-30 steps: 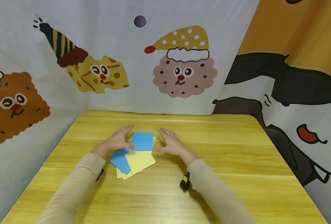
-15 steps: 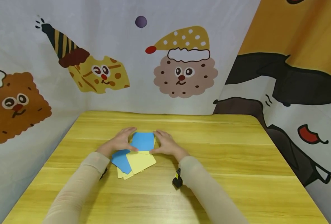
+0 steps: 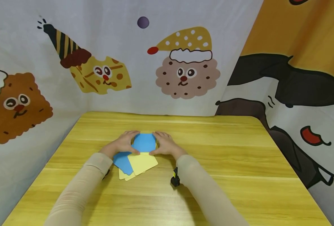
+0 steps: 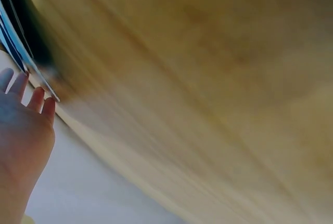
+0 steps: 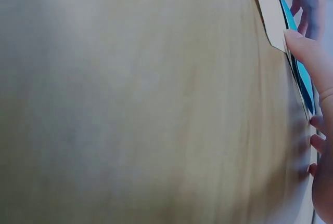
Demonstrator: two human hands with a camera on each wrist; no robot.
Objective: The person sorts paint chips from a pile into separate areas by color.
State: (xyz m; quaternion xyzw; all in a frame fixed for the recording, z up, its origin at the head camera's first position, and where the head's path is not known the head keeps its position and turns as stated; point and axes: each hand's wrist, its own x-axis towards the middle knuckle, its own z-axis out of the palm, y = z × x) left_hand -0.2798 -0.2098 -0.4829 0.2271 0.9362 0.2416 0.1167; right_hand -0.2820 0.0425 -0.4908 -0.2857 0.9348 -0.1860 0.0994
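A blue card (image 3: 145,142) lies on top at the far end of a loose, fanned pile. My left hand (image 3: 122,143) holds its left side, thumb at the near corner and fingertips at the far one. Mirroring this, my right hand (image 3: 168,145) holds the right side. In the right wrist view the thumb (image 5: 299,44) touches the card edges, close to a yellow card (image 5: 270,21). The left wrist view has the left fingers beside the edges of blue cards (image 4: 13,26). Nearer me spread another blue card (image 3: 123,161) and a yellow card (image 3: 142,163), with more yellow corners beneath.
The cards lie on a wood-grain table (image 3: 218,150), left of its middle. Behind it hangs a white cloth (image 3: 144,78) printed with cartoon figures. Black wrist cameras, such as the right one (image 3: 175,178), hang below the sleeves.
Both hands have closed in from the sides, and their fingers now meet the corners of the top blue card. The rest of the pile keeps its layout.
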